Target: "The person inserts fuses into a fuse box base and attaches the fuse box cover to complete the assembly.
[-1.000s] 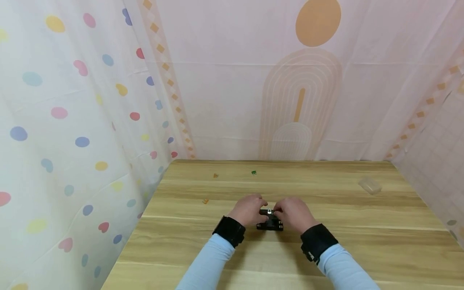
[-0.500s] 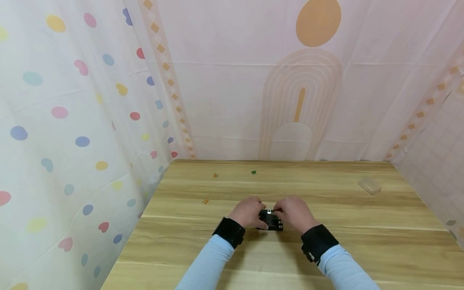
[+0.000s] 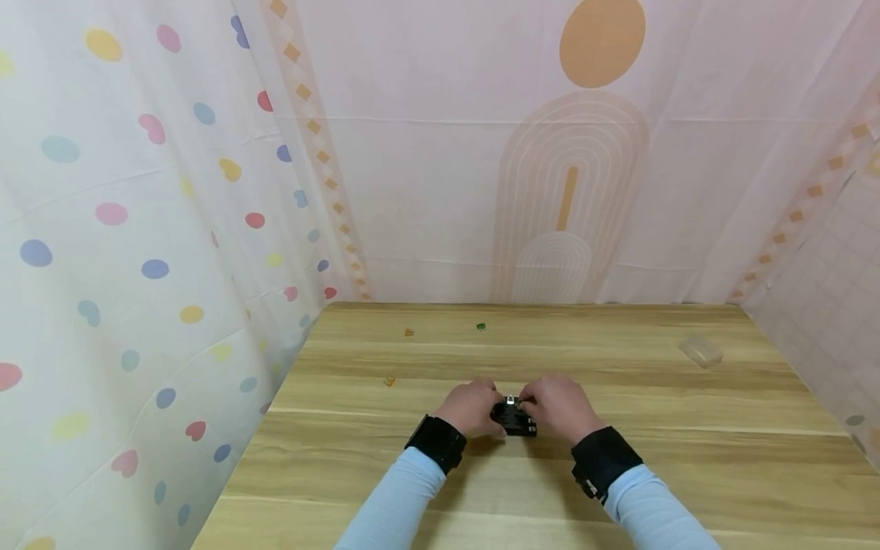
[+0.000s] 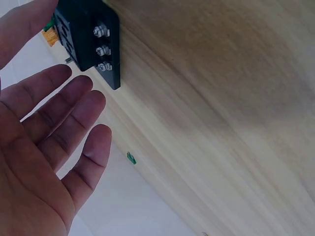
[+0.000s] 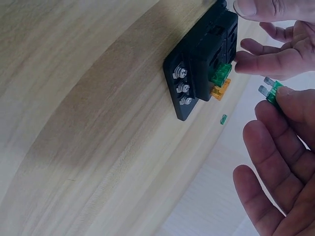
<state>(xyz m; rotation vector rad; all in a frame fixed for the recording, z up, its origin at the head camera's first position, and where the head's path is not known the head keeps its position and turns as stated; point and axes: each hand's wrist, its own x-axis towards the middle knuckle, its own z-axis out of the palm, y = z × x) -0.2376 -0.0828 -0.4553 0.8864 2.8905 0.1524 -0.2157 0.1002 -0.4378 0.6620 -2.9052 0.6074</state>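
A black fuse block (image 3: 514,420) with screw terminals (image 5: 182,87) lies on the wooden table between both hands. One green blade fuse (image 5: 221,74) and an orange blade fuse (image 5: 220,91) sit in its end nearest the right hand. My left hand (image 3: 470,409) steadies the block's left side, thumb on the near edge and fingers at the far one. Between thumb and index finger, my right hand (image 3: 560,405) pinches another green blade fuse (image 5: 273,92), its metal prongs pointing at the block and apart from it. The left wrist view shows the block's terminals (image 4: 102,49) on one side.
Farther back on the table (image 3: 687,428) lie a loose green fuse (image 3: 481,327) and an orange fuse (image 3: 409,332). Another orange fuse (image 3: 389,381) is left of the left hand. A clear plastic box (image 3: 701,351) stands at the back right. Patterned curtains (image 3: 426,153) hang behind the table.
My left thumb has drawn back from over the middle of the fuse block to its near left edge, and the left hand has shifted slightly nearer. The right hand has hardly moved.
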